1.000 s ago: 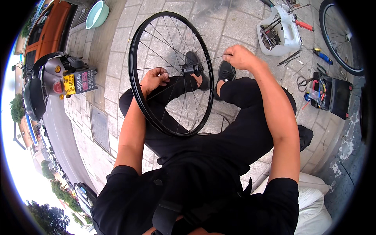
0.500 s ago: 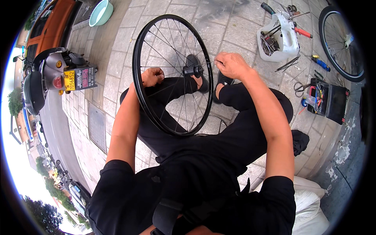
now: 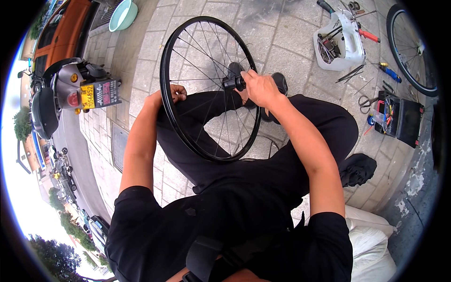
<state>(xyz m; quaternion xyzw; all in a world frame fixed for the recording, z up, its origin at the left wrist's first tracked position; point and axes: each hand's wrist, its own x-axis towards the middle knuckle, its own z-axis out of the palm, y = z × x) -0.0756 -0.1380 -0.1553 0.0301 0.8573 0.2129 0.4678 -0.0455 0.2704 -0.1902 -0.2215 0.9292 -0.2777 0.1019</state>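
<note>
Wheel: black spoked bicycle wheel (image 3: 188,122), no tyre on it, standing upright across my lap with its lower rim between my thighs.
Hub: black hub (image 3: 233,83) at the centre of the spokes, its axle end pointing to my right.
Left hand: my left hand (image 3: 173,93) is wrapped over the wheel's left rim at about mid-height, fingers curled shut around it.
Right hand: my right hand (image 3: 260,87) sits on the hub's axle end, fingers closed about it; whether anything small is pinched between them, I cannot tell.
Seat: I sit low on a paved walkway (image 3: 286,37), knees bent, black shoes just beyond the wheel.
Handling note: as I judge it, the left grip should stay firm so that the rim does not roll while the right hand turns at the axle; keep the wheel upright and the wrist in line with the axle, so the force goes into turning, not tilting.
Tool tub: white cut-open plastic container (image 3: 345,44) holding tools, ahead and to my right.
Tool case: black open case (image 3: 399,117) with small tools, further right; scissors (image 3: 367,101) just beside it.
Second wheel: tyred wheel (image 3: 411,51) at the far right.
Scooter: parked scooter (image 3: 70,91) to my left, well apart.
Basin: pale green basin (image 3: 123,14) at upper left.
</note>
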